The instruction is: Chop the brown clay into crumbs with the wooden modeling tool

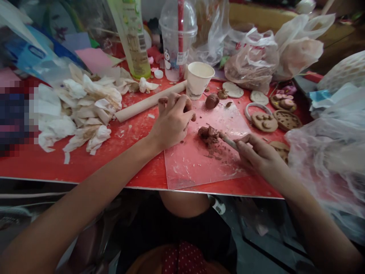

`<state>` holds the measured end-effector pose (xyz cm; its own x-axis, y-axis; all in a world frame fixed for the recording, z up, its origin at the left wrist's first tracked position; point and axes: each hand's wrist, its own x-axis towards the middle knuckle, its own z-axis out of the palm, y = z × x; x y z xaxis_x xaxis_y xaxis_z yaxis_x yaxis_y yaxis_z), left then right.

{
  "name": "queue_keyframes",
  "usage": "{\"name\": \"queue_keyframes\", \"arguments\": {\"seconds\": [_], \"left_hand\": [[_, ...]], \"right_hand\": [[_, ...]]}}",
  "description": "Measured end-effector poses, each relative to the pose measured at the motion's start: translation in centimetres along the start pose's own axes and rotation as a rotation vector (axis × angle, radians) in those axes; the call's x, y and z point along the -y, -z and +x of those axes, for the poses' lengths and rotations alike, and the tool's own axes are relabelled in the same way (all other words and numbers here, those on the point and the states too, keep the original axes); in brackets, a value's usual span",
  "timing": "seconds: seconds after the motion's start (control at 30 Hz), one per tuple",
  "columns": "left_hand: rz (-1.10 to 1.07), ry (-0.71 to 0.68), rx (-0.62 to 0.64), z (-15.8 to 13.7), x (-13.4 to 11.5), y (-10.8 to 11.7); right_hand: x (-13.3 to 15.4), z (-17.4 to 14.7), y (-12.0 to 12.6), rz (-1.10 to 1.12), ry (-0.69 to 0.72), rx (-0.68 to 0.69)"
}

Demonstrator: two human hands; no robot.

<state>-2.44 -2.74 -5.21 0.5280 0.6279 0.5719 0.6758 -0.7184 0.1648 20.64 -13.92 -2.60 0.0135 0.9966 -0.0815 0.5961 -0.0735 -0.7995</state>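
Brown clay (209, 134) lies in crumbled lumps on a clear plastic sheet (188, 173) over the red table. Pinched in my right hand (255, 150) is a thin tool with a pale handle (229, 142), its tip pressed against the clay. My left hand (173, 120) hovers left of the clay, fingers curled and apart, with brown smears on the fingertips; I see nothing in it. Just behind the sheet sit a round ball of brown clay (211, 101) and a white paper cup (199, 80).
A rolling pin (151, 101) lies behind my left hand. Crumpled tissues (88, 102) heap up at left. A green bottle (134, 42) and a plastic drink cup (178, 42) stand at the back. Flat clay discs (265, 121) and plastic bags (336, 148) crowd the right side.
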Motion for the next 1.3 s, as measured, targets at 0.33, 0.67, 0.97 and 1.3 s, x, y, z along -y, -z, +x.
{"name": "queue_keyframes", "arguments": {"seconds": [0.33, 0.67, 0.97, 1.3], "left_hand": [[0.089, -0.051, -0.029, -0.1, 0.1, 0.0], [0.077, -0.025, 0.002, 0.0, 0.0, -0.1], [0.027, -0.004, 0.039, 0.0, 0.1, 0.0], [0.064, -0.047, 0.001, 0.0, -0.1, 0.0]], "right_hand": [[-1.0, -1.5, -0.3, -0.557, 0.371, -0.426], [-2.7, -2.9, -0.6, -0.403, 0.264, -0.482], [-2.6, -3.7, -0.7, -0.453, 0.239, -0.418], [-2.6, -3.2, -0.4, -0.67, 0.403, -0.291]]}}
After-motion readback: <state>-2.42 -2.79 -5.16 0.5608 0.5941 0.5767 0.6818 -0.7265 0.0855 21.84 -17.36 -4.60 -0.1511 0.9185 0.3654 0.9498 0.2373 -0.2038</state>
